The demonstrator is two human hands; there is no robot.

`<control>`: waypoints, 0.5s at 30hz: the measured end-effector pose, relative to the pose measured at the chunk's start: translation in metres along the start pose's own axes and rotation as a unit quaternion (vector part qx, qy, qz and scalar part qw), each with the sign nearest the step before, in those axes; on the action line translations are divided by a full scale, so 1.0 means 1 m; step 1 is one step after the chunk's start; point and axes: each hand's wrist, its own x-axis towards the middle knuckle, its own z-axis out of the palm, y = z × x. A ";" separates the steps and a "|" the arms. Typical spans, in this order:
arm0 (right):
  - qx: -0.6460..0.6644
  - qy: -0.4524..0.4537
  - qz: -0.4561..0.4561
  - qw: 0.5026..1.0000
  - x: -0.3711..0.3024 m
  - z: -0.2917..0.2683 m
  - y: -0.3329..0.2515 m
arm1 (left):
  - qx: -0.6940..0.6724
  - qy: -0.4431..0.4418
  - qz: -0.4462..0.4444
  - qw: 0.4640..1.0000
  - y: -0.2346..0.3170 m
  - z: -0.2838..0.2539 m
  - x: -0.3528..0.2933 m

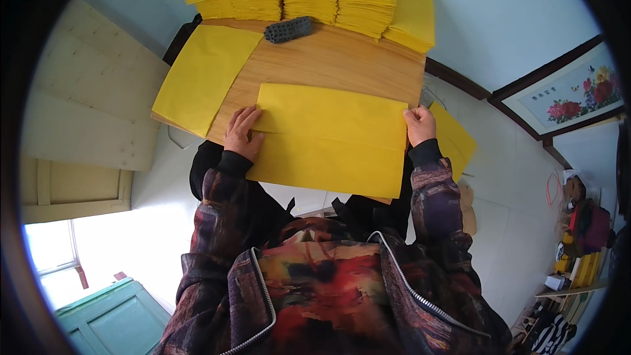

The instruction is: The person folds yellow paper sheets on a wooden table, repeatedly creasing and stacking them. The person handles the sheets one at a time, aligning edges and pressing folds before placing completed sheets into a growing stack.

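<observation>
A large yellow paper sheet lies across the near part of the wooden table, with a faint crease running over it. My left hand rests at its left edge, fingers bent and apart, the thumb and fingertips touching the paper. At the upper right corner, my right hand pinches the sheet's edge between thumb and curled fingers. Left of it lies another flat pile of yellow paper. A dark grey, textured oblong thing sits farther back on the table.
Thick stacks of yellow paper line the back of the wooden table. More yellow paper shows beyond the table's right side. A framed flower picture and a cluttered shelf are at the right. A green panel stands lower left.
</observation>
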 end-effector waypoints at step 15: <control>-0.014 -0.025 -0.013 0.999 0.001 -0.005 -0.018 | -0.007 0.010 -0.008 1.000 0.004 -0.002 0.002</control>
